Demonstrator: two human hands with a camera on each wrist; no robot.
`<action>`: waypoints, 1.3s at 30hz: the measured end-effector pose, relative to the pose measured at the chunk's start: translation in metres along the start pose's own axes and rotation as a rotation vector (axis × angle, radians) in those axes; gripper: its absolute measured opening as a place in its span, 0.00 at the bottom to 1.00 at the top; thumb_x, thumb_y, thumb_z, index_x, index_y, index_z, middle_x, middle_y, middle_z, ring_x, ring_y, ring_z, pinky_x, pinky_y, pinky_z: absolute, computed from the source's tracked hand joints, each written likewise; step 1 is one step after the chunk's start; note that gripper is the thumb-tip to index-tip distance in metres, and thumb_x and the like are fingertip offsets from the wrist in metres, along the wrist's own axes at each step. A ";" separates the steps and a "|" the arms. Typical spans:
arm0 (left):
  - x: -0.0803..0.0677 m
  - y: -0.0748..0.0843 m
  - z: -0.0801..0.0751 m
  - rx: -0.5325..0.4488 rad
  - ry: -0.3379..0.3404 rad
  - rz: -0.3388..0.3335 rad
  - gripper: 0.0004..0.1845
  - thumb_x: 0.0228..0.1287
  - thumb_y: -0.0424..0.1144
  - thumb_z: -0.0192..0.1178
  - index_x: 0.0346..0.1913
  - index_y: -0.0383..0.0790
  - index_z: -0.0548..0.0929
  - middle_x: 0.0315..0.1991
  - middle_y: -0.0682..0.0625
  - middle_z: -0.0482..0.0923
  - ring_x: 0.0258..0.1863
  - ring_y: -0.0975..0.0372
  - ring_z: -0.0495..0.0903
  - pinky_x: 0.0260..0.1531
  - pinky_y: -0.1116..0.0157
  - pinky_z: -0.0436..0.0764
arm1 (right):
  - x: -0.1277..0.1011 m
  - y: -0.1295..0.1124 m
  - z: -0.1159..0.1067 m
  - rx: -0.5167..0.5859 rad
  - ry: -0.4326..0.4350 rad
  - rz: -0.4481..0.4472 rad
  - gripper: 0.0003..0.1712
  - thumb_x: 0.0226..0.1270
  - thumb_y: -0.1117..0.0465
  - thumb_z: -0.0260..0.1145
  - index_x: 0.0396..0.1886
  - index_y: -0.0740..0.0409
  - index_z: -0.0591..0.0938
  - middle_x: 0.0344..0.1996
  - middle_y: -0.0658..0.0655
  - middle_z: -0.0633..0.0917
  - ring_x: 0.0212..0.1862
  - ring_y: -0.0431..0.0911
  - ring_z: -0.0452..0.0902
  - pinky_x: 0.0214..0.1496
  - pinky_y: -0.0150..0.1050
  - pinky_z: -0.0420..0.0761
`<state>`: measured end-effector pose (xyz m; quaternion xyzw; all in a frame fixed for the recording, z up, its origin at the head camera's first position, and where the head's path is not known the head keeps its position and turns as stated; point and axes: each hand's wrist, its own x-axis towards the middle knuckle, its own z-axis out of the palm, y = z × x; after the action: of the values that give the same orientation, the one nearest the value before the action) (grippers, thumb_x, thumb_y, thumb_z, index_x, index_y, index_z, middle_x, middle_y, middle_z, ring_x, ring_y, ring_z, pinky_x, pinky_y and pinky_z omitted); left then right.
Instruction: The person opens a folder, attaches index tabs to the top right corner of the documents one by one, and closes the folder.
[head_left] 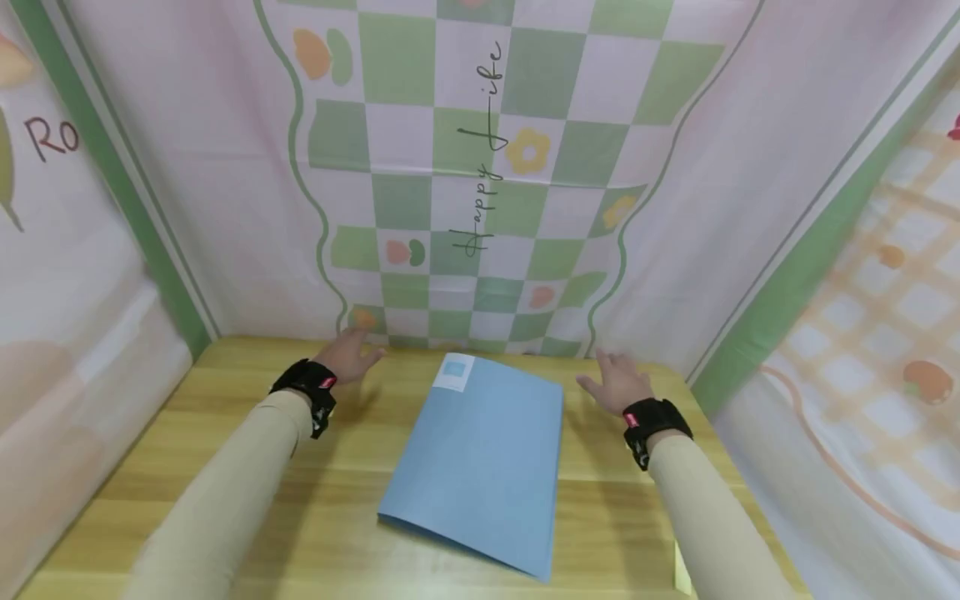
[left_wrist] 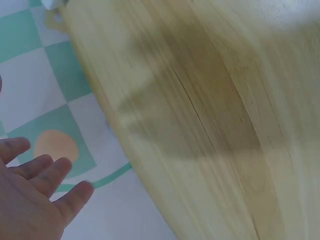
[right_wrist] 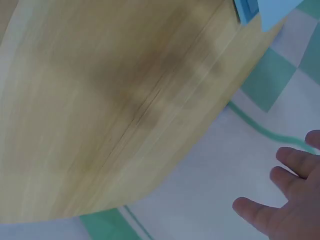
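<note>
A closed blue folder (head_left: 483, 454) with a pale label at its far corner lies slanted on the wooden table (head_left: 352, 533), between my two hands. My left hand (head_left: 351, 354) hovers near the table's far edge to the folder's left, fingers straight and spread, holding nothing. My right hand (head_left: 615, 379) hovers to the folder's right, also spread and empty. In the left wrist view the left hand (left_wrist: 35, 200) shows relaxed fingers over the cloth. The right wrist view shows the right hand's fingers (right_wrist: 280, 200) and a corner of the folder (right_wrist: 257, 10).
A pink cloth backdrop (head_left: 465, 167) with green and white checks stands right behind the table's far edge. Cloth walls close in the left (head_left: 67, 317) and right (head_left: 862, 350) sides. Both forearms wear beige sleeves and black wrist straps.
</note>
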<state>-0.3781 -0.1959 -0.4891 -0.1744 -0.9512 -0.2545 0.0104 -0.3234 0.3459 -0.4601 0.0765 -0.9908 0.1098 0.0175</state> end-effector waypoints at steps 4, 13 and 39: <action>-0.009 0.001 -0.004 -0.084 -0.039 0.002 0.40 0.77 0.50 0.53 0.78 0.27 0.53 0.75 0.28 0.57 0.73 0.35 0.58 0.71 0.39 0.57 | -0.009 -0.004 0.003 0.014 -0.007 -0.020 0.52 0.76 0.28 0.44 0.77 0.69 0.61 0.71 0.75 0.67 0.70 0.71 0.62 0.65 0.72 0.65; -0.049 0.031 -0.003 -0.327 -0.188 -0.123 0.40 0.76 0.50 0.55 0.78 0.28 0.55 0.74 0.26 0.56 0.69 0.34 0.64 0.66 0.39 0.67 | -0.040 -0.021 0.000 0.147 -0.008 0.021 0.48 0.77 0.29 0.42 0.67 0.68 0.73 0.51 0.69 0.84 0.48 0.60 0.83 0.49 0.58 0.82; -0.149 0.099 0.054 -0.787 -0.276 -0.426 0.33 0.70 0.38 0.63 0.71 0.25 0.66 0.52 0.40 0.78 0.46 0.53 0.82 0.41 0.54 0.86 | -0.147 -0.097 0.050 0.558 -0.276 0.276 0.23 0.83 0.48 0.49 0.35 0.59 0.78 0.24 0.56 0.81 0.20 0.44 0.68 0.21 0.36 0.67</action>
<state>-0.2009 -0.1380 -0.5046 0.0021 -0.7893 -0.5669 -0.2357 -0.1640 0.2630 -0.4957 -0.0421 -0.9166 0.3667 -0.1536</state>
